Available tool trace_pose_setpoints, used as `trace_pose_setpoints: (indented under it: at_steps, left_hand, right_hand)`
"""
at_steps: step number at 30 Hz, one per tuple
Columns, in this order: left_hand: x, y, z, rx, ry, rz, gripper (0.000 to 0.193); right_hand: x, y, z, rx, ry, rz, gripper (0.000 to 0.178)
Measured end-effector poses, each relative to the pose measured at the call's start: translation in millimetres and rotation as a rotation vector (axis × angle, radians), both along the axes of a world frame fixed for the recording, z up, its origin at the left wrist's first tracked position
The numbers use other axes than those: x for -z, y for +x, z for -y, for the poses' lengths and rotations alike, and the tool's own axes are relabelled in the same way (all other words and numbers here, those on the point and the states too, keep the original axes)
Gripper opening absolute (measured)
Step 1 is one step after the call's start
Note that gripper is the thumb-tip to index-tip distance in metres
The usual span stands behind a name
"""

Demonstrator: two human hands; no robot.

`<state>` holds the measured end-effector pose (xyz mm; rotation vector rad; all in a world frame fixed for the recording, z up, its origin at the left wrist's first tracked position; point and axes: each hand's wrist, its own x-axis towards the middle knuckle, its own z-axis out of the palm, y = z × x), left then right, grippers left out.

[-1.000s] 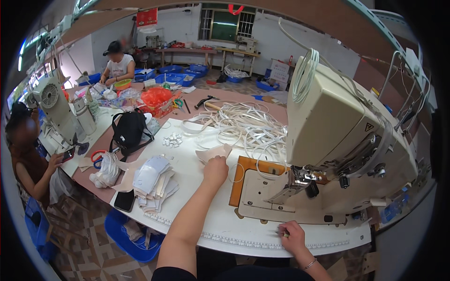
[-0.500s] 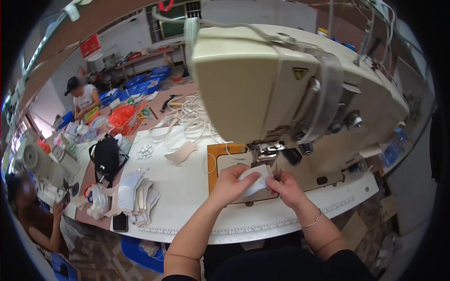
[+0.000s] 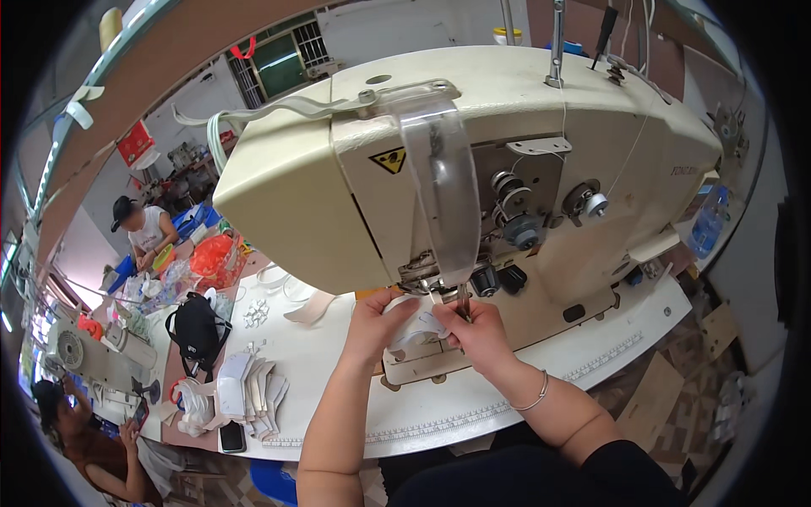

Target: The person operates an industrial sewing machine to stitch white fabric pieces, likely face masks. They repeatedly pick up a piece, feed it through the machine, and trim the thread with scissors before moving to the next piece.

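Right under the needle area of a large cream sewing machine, my two hands hold a small white fabric piece. My left hand pinches its left side, thumb on top. From the right, my right hand grips its other edge with thumb and fingers closed. A narrow metal part shows by the right fingertips; whether it belongs to the machine or is held, I cannot tell. The presser foot sits just beyond the fabric, partly hidden by my fingers and the machine head.
Stacked fabric pieces, a phone and a black backpack lie at the left. A loose beige piece rests near small white bits. A measuring tape runs along the table's front edge. Two people sit at the left.
My view has shifted, so the machine shows more from its front. Both hands have brought the white fabric closer under the machine head, and my right hand now reaches further in beside the presser foot.
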<state>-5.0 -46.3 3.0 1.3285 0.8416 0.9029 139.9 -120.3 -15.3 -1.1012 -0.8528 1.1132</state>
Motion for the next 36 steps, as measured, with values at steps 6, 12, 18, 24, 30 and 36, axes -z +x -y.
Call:
trace_pose_setpoints:
  at_steps: [6,12,18,24,30,36]
  left_hand:
    - [-9.4,1.1,-1.1,0.04,-0.014,-0.021,0.018]
    - [-5.6,-0.2,-5.4,0.057,-0.015,0.0,0.015]
    - [9.2,-2.7,14.5,-0.385,1.099,-0.273,0.026]
    - [23.5,-0.2,30.3,-0.396,1.549,-0.566,0.034]
    - [25.3,1.2,27.7,-0.429,1.549,-0.545,0.034]
    - [22.0,1.7,24.4,-0.441,1.554,-0.557,0.033]
  right_hand:
    - [1.9,-3.3,-1.8,0.051,-0.001,-0.017,0.024]
    - [6.1,-0.8,-0.8,0.005,0.013,-0.012,0.021]
    - [6.0,6.6,7.2,-0.062,0.022,0.014,0.019]
    - [9.9,9.6,6.7,-0.112,0.013,-0.059,0.022]
    - [6.3,9.3,6.3,-0.115,0.019,-0.062,0.019]
    - [8.8,8.5,3.9,-0.117,0.022,-0.081,0.02]
